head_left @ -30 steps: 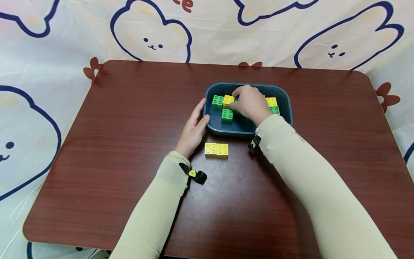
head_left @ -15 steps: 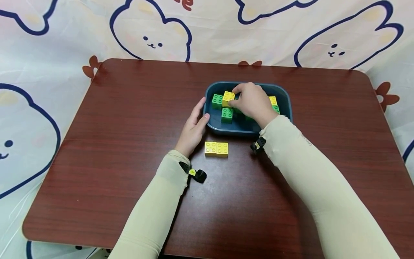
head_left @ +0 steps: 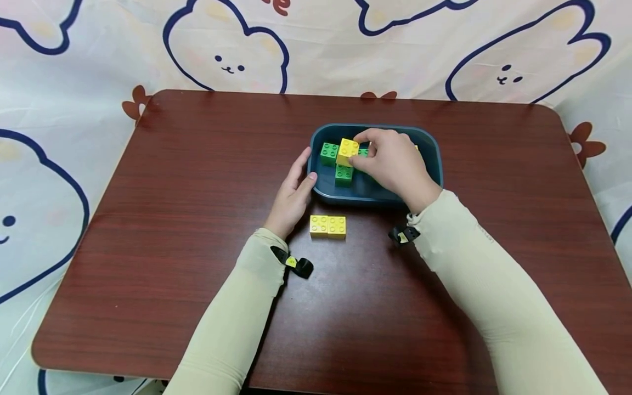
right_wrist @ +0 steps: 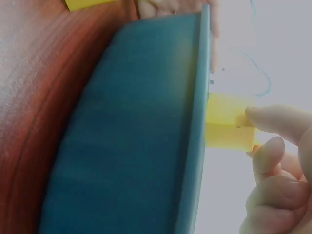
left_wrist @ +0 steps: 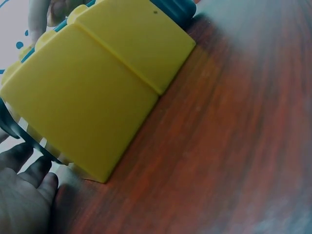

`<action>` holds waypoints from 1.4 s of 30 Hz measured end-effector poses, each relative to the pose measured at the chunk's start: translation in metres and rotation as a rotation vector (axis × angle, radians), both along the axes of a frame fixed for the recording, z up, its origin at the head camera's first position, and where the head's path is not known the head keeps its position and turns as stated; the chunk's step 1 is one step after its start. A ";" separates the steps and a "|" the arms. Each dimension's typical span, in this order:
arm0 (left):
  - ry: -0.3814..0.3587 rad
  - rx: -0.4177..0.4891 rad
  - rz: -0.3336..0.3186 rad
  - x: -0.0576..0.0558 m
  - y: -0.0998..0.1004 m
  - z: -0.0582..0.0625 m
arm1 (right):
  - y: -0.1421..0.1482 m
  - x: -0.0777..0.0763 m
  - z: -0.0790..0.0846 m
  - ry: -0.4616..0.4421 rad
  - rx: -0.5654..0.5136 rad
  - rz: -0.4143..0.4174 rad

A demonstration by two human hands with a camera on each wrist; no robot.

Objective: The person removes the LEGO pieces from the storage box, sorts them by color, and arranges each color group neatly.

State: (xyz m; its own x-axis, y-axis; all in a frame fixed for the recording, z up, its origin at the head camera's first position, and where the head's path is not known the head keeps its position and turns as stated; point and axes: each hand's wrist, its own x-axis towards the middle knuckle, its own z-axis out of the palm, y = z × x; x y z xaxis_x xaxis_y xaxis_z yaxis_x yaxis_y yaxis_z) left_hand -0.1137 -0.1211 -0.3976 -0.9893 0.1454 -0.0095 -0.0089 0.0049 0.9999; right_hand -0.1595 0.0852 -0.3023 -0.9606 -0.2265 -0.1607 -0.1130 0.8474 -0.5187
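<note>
My right hand pinches a yellow toy brick between thumb and fingers, raised over the blue tray. In the right wrist view that yellow brick shows beyond the tray's rim. Green bricks lie in the tray, one of them just in front of the held brick; others are partly hidden by the right hand. My left hand rests against the tray's left side with fingers extended. Two yellow bricks stand side by side on the table in front of the tray.
The brown wooden table spreads around the tray on all sides. Behind it hangs a pale cloth with cartoon outlines. Each wrist wears a small black camera, the left one close to the two yellow bricks.
The right hand has lifted the yellow brick up from among the green ones, and its wrist has shifted right and toward the front. The left hand keeps its place at the tray.
</note>
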 end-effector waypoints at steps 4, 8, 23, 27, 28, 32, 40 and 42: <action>0.020 0.003 0.004 -0.003 -0.002 -0.009 | 0.003 0.010 0.002 0.016 -0.018 0.006; 0.001 0.004 0.000 0.003 0.000 0.006 | 0.007 0.021 0.002 0.061 -0.047 0.022; -0.005 0.011 0.000 0.008 0.002 0.016 | 0.020 0.064 -0.004 0.139 -0.138 0.089; -0.003 -0.003 0.003 0.008 0.002 0.016 | 0.024 0.072 -0.006 0.139 -0.175 0.100; -0.004 -0.009 0.006 0.007 0.002 0.016 | 0.025 0.074 -0.006 0.134 -0.182 0.105; -0.003 -0.008 0.011 0.001 0.001 0.003 | 0.029 0.079 -0.006 0.098 -0.189 0.126; 0.014 -0.011 0.015 -0.005 -0.002 -0.014 | 0.036 0.083 -0.003 0.054 -0.165 0.155; 0.019 -0.015 0.015 -0.004 -0.003 -0.015 | 0.036 0.083 -0.005 0.029 -0.162 0.163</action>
State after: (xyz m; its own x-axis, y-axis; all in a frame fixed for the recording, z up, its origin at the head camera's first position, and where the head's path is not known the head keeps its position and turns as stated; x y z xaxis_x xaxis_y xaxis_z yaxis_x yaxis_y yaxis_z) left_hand -0.1180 -0.1237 -0.4126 -0.9914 0.1303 0.0075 0.0102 0.0199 0.9998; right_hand -0.0765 0.1215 -0.3075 -0.9129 -0.3999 -0.0822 -0.2587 0.7225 -0.6411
